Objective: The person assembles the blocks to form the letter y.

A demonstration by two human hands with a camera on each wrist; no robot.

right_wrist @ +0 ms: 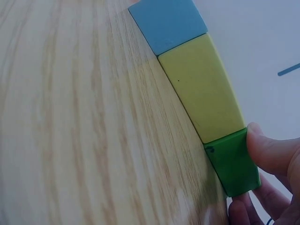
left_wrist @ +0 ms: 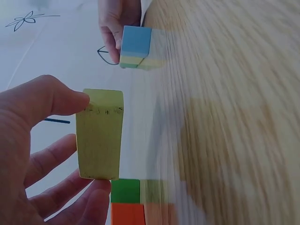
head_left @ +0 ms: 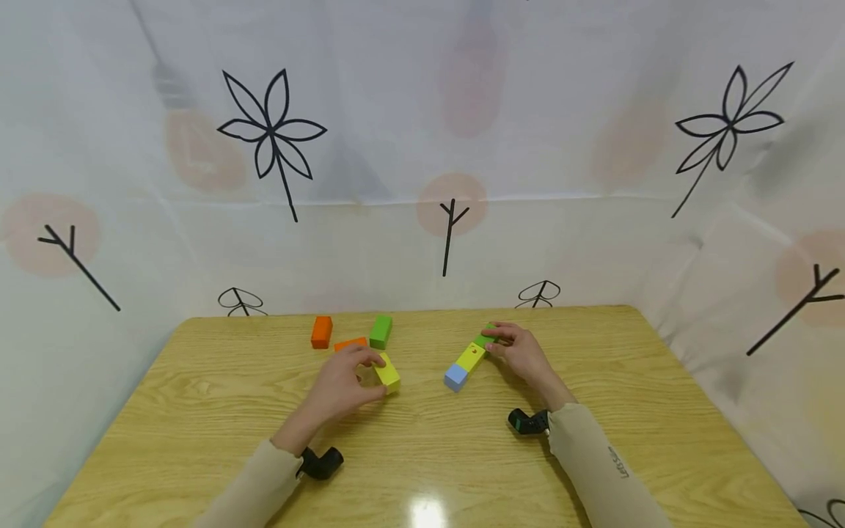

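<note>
My left hand pinches a yellow rectangular block between thumb and fingers, to the left of the table's middle. In the left wrist view the block stands on end, its broad face toward the camera and small dark marks near its top edge. Farther right, my right hand grips a green block, thumb on one side and fingertips at the other. That green block forms the far end of a slanting row, touching a second yellow block, which in turn meets a light blue block at the near end.
Beyond the left hand lie an upright-pointing orange block, another orange block partly hidden by the hand, and a loose green block. The wooden table ends at a white patterned cloth behind and at both sides.
</note>
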